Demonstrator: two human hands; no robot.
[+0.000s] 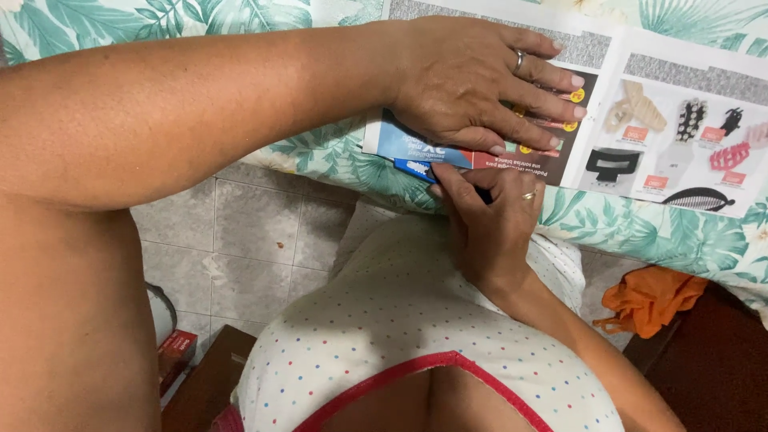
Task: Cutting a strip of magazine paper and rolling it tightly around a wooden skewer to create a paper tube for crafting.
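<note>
An open catalogue (640, 104) with pictures of hair clips lies on a table covered by a leaf-patterned cloth (664, 232). My left hand (472, 80) lies flat on its left page, fingers stretched out, pressing the paper down. Just below it, at the table's near edge, my right hand (488, 224) is closed around a thin dark tool (482, 194); most of the tool is hidden by my fingers and I cannot tell its kind. The tool's tip rests at the catalogue's lower edge, next to a blue strip of paper (416, 168) that sticks out there.
Grey tiled floor (248, 232) shows under the table edge. An orange cloth (648, 300) lies at the lower right beside a dark brown surface (712, 360). At the lower left are a small red box (178, 352) and a brown wooden piece (212, 380).
</note>
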